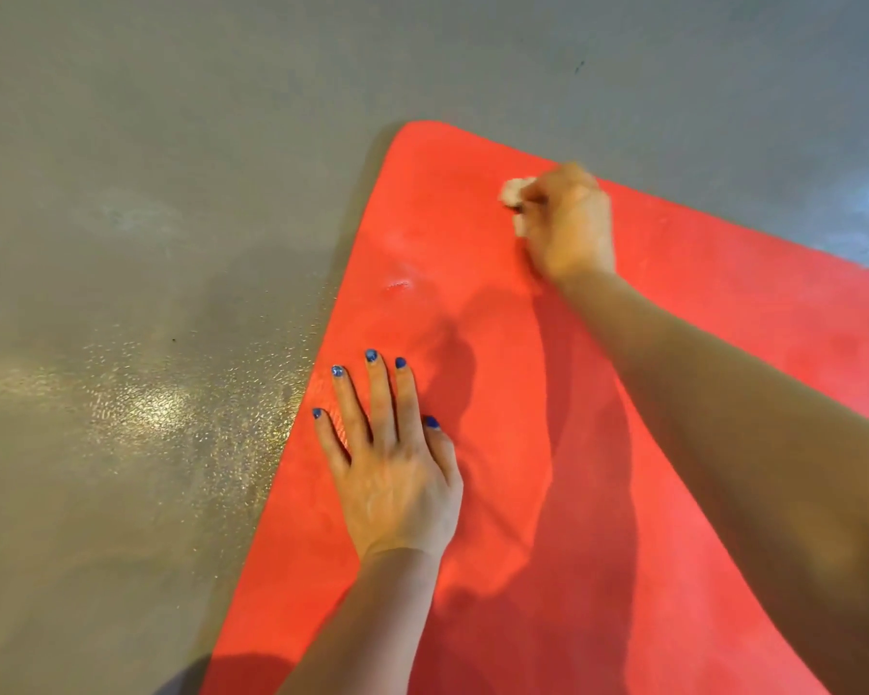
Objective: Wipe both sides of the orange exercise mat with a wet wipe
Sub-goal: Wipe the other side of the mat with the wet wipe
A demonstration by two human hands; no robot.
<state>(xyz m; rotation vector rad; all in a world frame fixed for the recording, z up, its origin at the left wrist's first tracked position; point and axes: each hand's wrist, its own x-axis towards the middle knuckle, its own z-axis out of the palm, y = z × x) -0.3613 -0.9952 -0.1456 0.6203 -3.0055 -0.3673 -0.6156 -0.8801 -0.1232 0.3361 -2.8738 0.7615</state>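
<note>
Now two hands (397, 474) (570, 225), one wipe (514, 190), one mat (598, 443).

orange exercise mat (548, 443) lies flat and unrolled on a grey floor, one rounded corner pointing away from the camera.
its textured surface shows a small glistening wet patch near the left edge; a crumpled white wet wipe (514, 192), blurred, sits on the mat close to the far edge, partly covered so that only a bunched end and a lower fold show.
</note>
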